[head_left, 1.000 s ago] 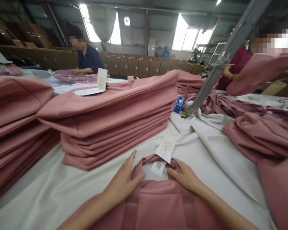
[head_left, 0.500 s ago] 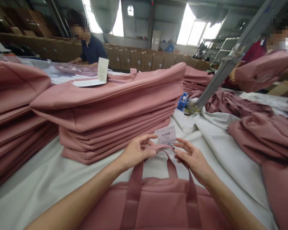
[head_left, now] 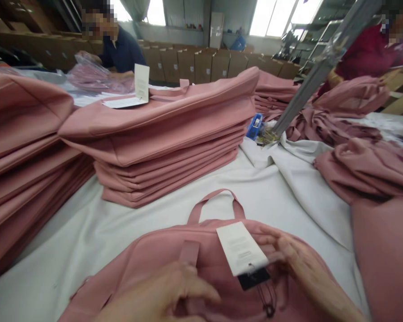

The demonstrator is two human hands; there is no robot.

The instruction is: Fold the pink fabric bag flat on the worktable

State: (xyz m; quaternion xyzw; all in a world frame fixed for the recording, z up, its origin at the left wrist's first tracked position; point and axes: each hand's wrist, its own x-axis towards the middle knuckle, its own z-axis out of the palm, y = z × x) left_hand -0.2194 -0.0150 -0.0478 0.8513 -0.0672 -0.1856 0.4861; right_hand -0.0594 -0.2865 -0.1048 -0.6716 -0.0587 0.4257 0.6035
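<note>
A pink bag [head_left: 147, 255] lies in front of me, its far handle [head_left: 206, 197] standing up in a loop. Its near handle is folded down toward me. My left hand [head_left: 184, 286] is low over the bag's front by this near handle; it is blurred, and I cannot tell how its fingers close. My right hand [head_left: 289, 257] pinches the near handle's strap on the right side. Beside its fingers hangs a white tag [head_left: 242, 248] with a small black tag [head_left: 254, 278] behind it, and a dark string loop dangles below.
A stack of pink bags [head_left: 168, 134] stands ahead, with another stack [head_left: 20, 134] at left. Loose pink bags [head_left: 369, 174] lie at right. A slanted metal post [head_left: 309, 85] rises beside a blue box [head_left: 254, 126]. Two co-workers stand across the white-covered table [head_left: 268, 192].
Both hands have come down toward me, and the near handle has folded forward. The tag now hangs over the bag's front. The co-worker at right has lowered a pink bag.
</note>
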